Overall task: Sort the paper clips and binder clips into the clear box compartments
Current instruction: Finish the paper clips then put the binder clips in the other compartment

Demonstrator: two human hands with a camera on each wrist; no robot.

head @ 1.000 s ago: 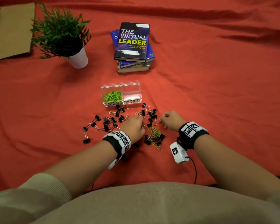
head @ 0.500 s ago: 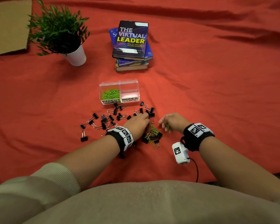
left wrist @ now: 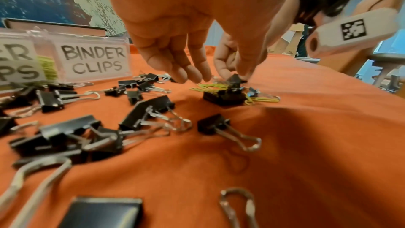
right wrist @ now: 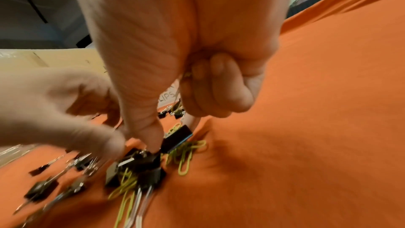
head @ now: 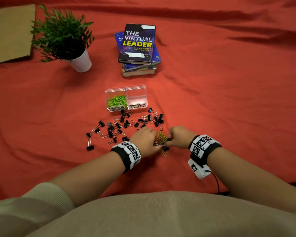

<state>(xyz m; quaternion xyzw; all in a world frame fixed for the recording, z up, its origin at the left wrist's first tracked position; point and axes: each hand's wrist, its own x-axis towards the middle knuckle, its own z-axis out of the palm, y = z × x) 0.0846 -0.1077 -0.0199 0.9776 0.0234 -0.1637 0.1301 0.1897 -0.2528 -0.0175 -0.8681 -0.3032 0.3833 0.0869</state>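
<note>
Surface: red cloth point(head: 220, 108), creased, covers whole work area.
Box: clear box point(head: 126, 98), 2 compartments side by side. Left one labelled PAPER CLIPS, holds green paper clips point(head: 116, 100). Right one labelled BINDER CLIPS point(left wrist: 93, 61), nothing seen inside.
Binder clips: black binder clips point(head: 120, 125) w/ silver wire handles, scattered on cloth just in front of box, spreading left.
Mixed pile: small tangle of yellow-green paper clips point(head: 161, 136) + a few black binder clips, between the 2 hands, nearer the person than the box.
L hand: left hand point(head: 144, 140) over pile's left edge, fingers point(left wrist: 186, 70) relaxed, pointing down, tips at or just above the clips. Holds nothing I can see.
R hand: right hand point(head: 179, 136) at pile's right edge, fingers curled in; thumb tip point(right wrist: 151, 138) down on a black binder clip point(right wrist: 176, 139). Bit of yellow-green wire seems tucked in the curled fingers, not sure. Real pinch vs. just pressing: can't tell.
Hard to see: both wrist views motion-blurred; pile partly hidden by hands in head view.
Bkgd: potted plant point(head: 63, 36), stack of books point(head: 138, 48), cardboard point(head: 10, 33) at far left, cut off by frame.
</note>
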